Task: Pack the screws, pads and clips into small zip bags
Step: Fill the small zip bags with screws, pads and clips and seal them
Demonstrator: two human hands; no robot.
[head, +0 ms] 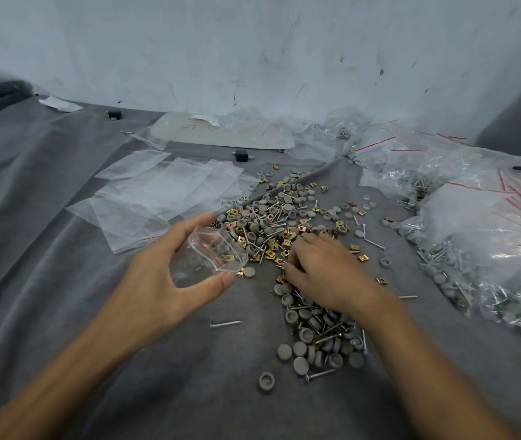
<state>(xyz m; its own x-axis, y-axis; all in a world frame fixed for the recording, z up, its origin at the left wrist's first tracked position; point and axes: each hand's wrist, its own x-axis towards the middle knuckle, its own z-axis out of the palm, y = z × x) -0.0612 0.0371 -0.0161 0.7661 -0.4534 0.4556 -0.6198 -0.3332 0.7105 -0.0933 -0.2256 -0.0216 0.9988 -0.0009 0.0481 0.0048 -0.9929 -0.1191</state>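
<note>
The left hand held a small zip bag at about 9 o'clock from the pile; thumb and fingers curved round the bag and gripped it, its red-striped mouth gaping toward the pile; a few grey pads and a brass clip showed through the plastic. The right hand lay palm down on the pile, just at 3 o'clock from the bag; its fingers were curled into the loose parts, and I cannot tell whether they pinched anything.

The pile ran from 12 to 6 o'clock across the middle of the grey cloth on the table; it mixed round pads, square clips and screws. One screw lay alone at 7 o'clock from the right hand; one pad sat apart at the pile's 6 o'clock end.

Flat empty bags overlapped at 10 o'clock from the pile; filled bags were heaped at 3 o'clock; a small black block stood at 12 o'clock, near a white board by the wall.
</note>
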